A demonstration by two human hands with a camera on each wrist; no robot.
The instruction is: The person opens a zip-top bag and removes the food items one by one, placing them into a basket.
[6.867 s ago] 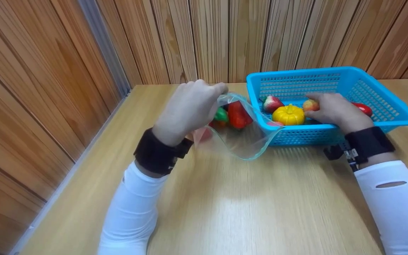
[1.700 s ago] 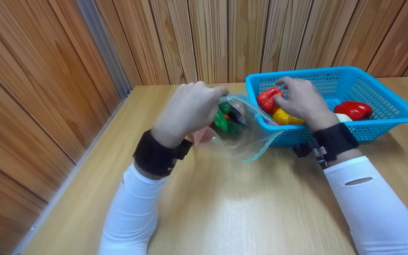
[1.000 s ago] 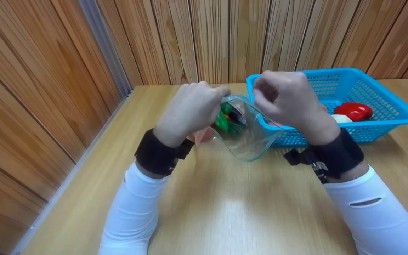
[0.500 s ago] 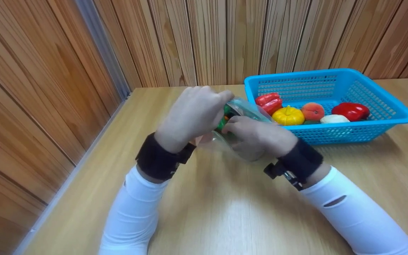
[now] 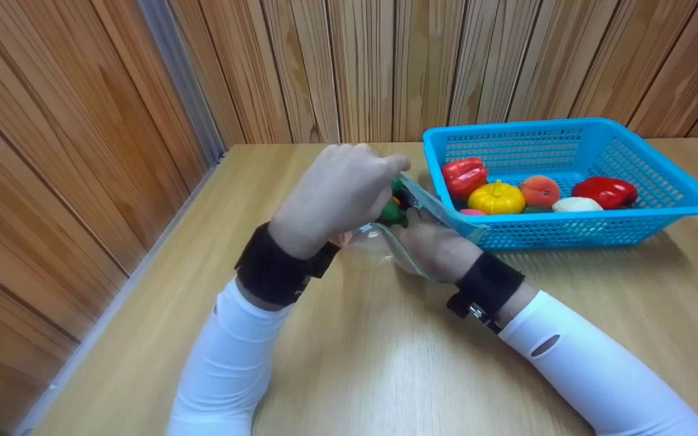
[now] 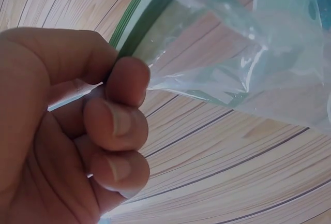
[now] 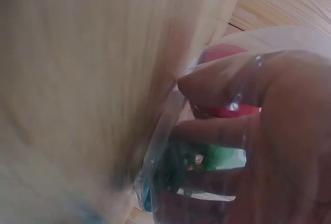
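Wood-panelled walls back the table (image 5: 385,363), where a bag (image 5: 412,203) beside the basket (image 5: 676,200) is pinched by the left hand (image 5: 340,191); the right hand (image 5: 437,245) is pushed inside. Left wrist: bag rim (image 6: 155,74) clamped. Right wrist: fingers (image 7: 232,89) seen inside, grip unclear.

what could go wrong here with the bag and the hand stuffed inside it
The left hand only pinches one edge of the clear plastic zip bag, so the film could slip free and the toy pieces spill onto the wooden table. The right hand is pushed into the bag; pulling it out may drag pieces along. The bag's mouth lies against the blue plastic basket and could catch on its rim.
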